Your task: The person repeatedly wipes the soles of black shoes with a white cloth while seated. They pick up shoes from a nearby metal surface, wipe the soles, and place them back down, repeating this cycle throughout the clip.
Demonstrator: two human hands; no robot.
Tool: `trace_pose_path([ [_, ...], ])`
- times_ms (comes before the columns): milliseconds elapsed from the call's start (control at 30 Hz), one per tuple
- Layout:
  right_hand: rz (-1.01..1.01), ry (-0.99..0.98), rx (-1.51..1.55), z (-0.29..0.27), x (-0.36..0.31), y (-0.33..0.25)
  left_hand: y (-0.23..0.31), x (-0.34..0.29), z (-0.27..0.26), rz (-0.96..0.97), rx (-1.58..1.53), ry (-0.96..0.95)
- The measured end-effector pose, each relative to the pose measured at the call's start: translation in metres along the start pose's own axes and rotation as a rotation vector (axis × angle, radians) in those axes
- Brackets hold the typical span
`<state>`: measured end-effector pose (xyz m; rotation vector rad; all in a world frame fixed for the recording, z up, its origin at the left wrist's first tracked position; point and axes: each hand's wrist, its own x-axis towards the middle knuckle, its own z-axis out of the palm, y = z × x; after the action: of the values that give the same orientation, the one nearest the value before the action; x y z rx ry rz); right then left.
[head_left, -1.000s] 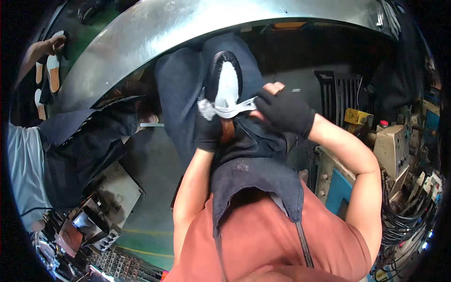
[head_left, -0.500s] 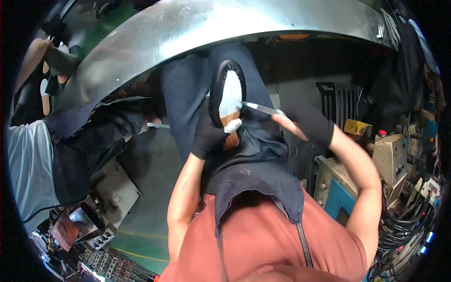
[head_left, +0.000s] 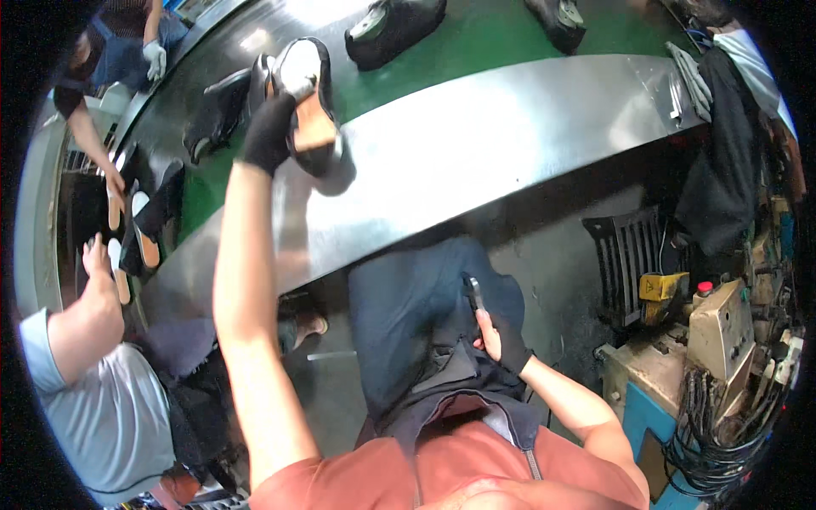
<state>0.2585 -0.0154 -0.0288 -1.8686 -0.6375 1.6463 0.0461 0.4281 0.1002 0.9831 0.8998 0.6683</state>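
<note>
A black shoe (head_left: 325, 93), its white and tan underside facing up, is over the metal bench beside the green conveyor belt. Stretched far forward, my left hand (head_left: 270, 132) in a black fingerless glove is closed on the side of this shoe. Another dark shoe (head_left: 258, 83) stands right behind it, partly hidden. Over my lap, my right hand (head_left: 503, 340), gloved the same way, is closed around a slim metal hand tool (head_left: 474, 293) pointing away from me. Its exact kind is unclear.
Several black shoes, such as one (head_left: 395, 34), lie on the green belt (head_left: 476, 51). The metal bench (head_left: 459, 144) curves across in front of me. A co-worker's hand (head_left: 98, 255) is among soles at left. A beige control box (head_left: 721, 327) and cables stand at right.
My left hand has gone from my lap forward and left to the bench. The shoe is gone from my lap. My right hand has drawn down and inward with the tool, and the view has shifted.
</note>
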Motion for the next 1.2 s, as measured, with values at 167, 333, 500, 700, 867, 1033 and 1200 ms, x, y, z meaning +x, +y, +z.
trace_pose_path([
  [167, 0.018, -0.001, 0.028, -0.002, 0.064, -0.015, 0.014, 0.073, 0.076, 0.644, 1.494, 0.351],
  [333, -0.030, -0.076, -0.059, -0.002, 0.072, -0.068, -0.016, 0.149, 0.093, 0.581, 0.937, 0.545],
  [500, 0.114, -0.104, -0.055, -0.005, 0.079, -0.066, 0.007, 0.192, 0.072, 0.304, 0.997, 0.242],
  [700, -0.077, -0.119, -0.011, -0.009, 0.071, -0.074, -0.036, 0.182, 0.045, 0.226, 0.558, 0.276],
  [867, 0.101, -0.123, 0.108, -0.014, 0.068, -0.012, -0.071, 0.124, 0.165, 0.478, 0.873, 0.690],
  [1033, 0.016, -0.063, 0.074, -0.003, 0.039, -0.009, -0.075, 0.115, 0.174, 0.215, 1.156, 0.775],
  [1200, -0.187, -0.162, 0.055, 0.003, 0.043, 0.010, -0.047, 0.068, 0.074, 0.065, -0.228, 0.001],
])
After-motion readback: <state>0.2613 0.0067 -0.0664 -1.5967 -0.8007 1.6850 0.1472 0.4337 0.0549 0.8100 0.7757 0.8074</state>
